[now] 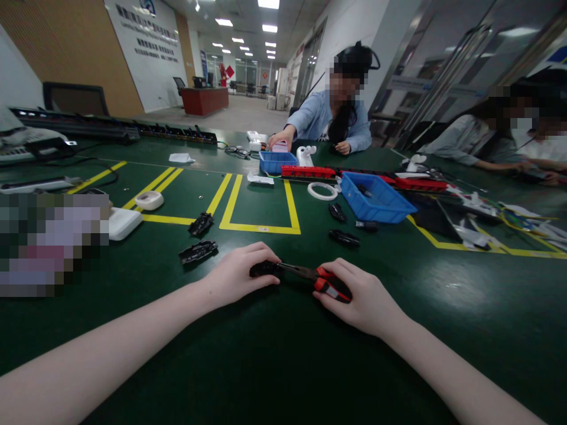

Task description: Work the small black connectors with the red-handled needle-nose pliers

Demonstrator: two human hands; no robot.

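My left hand (241, 268) is closed round a small black plastic part (262, 269) above the green table, its fingers covering much of it. In my right hand (361, 295) are needle-nose pliers (330, 284) with red and black handles. Their long jaws point left and meet the right end of the black part; whether they grip it, I cannot tell. Two similar black parts, one nearer (198, 252) and one farther (201, 224), lie beyond my left hand. More black pieces (344, 238) lie beyond my right hand, near a blue bin (376, 200).
Yellow tape (261, 228) marks rectangles on the green table (283, 366). A white ring (322, 190) and a smaller blue bin (278, 162) stand farther back. Across the table sits a person (330, 118), one hand over that bin. A white box (124, 223) is at left.
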